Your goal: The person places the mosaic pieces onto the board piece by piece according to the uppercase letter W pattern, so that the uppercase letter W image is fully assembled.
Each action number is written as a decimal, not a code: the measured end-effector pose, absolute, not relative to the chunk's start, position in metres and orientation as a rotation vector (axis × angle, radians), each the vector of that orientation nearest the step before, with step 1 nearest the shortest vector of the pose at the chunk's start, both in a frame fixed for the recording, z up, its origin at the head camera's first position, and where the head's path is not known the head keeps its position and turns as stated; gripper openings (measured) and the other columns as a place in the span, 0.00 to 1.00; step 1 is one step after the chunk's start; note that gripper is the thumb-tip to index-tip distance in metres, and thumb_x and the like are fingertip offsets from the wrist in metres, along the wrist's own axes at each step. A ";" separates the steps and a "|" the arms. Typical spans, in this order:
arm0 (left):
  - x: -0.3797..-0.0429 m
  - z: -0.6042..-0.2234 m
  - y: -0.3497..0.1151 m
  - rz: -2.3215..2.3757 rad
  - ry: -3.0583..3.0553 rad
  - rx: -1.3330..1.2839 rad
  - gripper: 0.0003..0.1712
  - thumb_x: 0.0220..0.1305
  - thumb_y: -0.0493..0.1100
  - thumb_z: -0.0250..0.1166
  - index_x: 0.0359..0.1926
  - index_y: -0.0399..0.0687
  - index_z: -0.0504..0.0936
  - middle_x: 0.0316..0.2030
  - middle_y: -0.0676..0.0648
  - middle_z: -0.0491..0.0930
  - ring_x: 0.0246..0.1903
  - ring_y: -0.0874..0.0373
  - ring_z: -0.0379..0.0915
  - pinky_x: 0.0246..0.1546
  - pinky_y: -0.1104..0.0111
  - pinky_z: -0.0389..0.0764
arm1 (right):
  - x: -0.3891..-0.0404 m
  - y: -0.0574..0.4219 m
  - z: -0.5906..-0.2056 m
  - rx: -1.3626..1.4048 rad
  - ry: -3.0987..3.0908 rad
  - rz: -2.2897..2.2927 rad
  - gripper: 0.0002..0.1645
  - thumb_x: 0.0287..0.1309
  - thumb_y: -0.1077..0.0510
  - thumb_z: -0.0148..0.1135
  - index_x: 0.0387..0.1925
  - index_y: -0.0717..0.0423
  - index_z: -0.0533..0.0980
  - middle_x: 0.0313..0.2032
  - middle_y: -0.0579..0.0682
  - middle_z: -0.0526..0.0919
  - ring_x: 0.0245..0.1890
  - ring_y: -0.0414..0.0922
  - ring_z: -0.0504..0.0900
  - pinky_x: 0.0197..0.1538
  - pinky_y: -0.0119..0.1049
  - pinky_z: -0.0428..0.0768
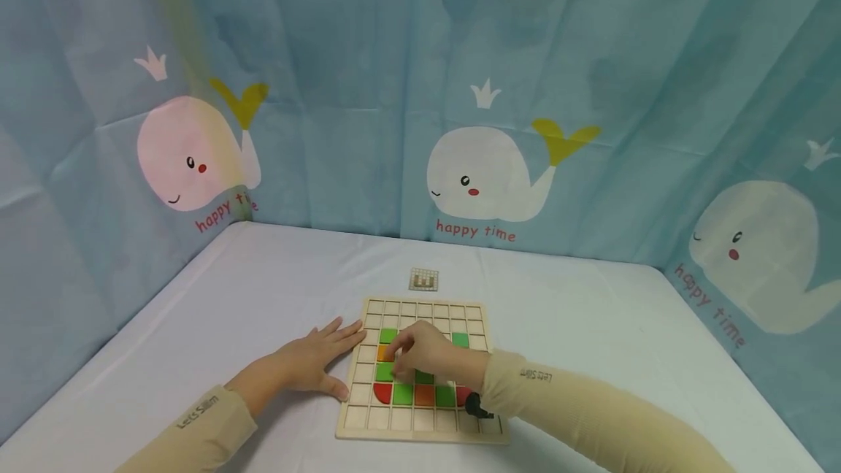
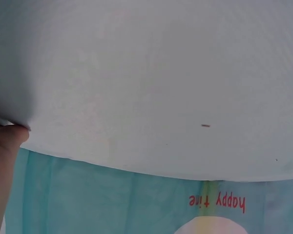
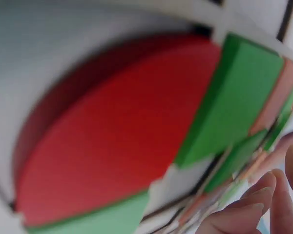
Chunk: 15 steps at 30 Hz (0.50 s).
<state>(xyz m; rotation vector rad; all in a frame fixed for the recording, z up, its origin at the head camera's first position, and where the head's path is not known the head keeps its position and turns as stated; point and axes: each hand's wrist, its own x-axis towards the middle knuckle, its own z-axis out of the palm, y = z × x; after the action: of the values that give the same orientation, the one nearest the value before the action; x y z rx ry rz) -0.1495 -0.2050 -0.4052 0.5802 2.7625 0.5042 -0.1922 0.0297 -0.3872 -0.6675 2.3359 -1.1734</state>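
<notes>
A pale wooden grid board (image 1: 420, 436) lies on the table with coloured blocks in its cells. My left hand (image 1: 312, 360) lies spread at its left edge, fingertips and thumb at the rim. Over the middle of the board, my right hand (image 1: 430, 347) has bent fingers beside a green block (image 1: 384, 371) and an orange block (image 1: 382, 353). Its fingertips (image 3: 266, 183) come close to the thumb in the right wrist view; I cannot tell whether they pinch a block. A red rounded block (image 3: 117, 117) looms there. The right hand hides part of the board in the head view.
Behind the board lies a small grid card (image 1: 423, 279) with a dark pattern. A white cloth (image 1: 591, 327) covers the table. Blue curtains (image 1: 355, 93) with whale prints stand along the back and sides. A black device (image 1: 476, 407) shows by my right wrist.
</notes>
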 end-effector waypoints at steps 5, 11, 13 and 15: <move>-0.145 -0.406 -0.205 0.504 2.764 0.567 0.59 0.46 0.68 0.69 0.74 0.45 0.59 0.74 0.44 0.53 0.72 0.37 0.42 0.65 0.39 0.55 | -0.195 0.041 -0.385 -0.643 2.390 -1.179 0.08 0.51 0.71 0.69 0.36 0.63 0.85 0.22 0.47 0.75 0.23 0.40 0.71 0.26 0.29 0.72; -0.146 -0.407 -0.206 0.487 2.798 0.583 0.58 0.47 0.68 0.68 0.74 0.45 0.59 0.74 0.45 0.53 0.72 0.37 0.43 0.65 0.39 0.56 | -0.192 0.039 -0.386 -0.639 2.384 -1.107 0.04 0.50 0.68 0.72 0.30 0.59 0.84 0.23 0.47 0.77 0.24 0.41 0.72 0.27 0.31 0.72; -0.146 -0.406 -0.206 0.482 2.797 0.585 0.58 0.47 0.69 0.68 0.74 0.45 0.59 0.74 0.45 0.53 0.72 0.38 0.43 0.65 0.39 0.56 | -0.190 0.036 -0.387 -0.643 2.391 -1.068 0.04 0.50 0.67 0.72 0.28 0.58 0.83 0.23 0.47 0.77 0.24 0.41 0.72 0.27 0.32 0.71; -0.146 -0.406 -0.206 0.482 2.792 0.585 0.58 0.47 0.69 0.68 0.74 0.45 0.59 0.74 0.45 0.53 0.72 0.38 0.42 0.65 0.40 0.56 | -0.187 0.033 -0.387 -0.635 2.411 -1.036 0.06 0.49 0.67 0.73 0.26 0.57 0.82 0.24 0.48 0.77 0.24 0.42 0.71 0.26 0.33 0.71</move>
<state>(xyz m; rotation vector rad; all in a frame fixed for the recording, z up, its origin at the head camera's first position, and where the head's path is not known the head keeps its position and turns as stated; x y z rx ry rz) -0.1463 -0.2062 -0.4057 0.5848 2.7923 0.4818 -0.1874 0.0334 -0.3869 -0.6348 2.4107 -1.0356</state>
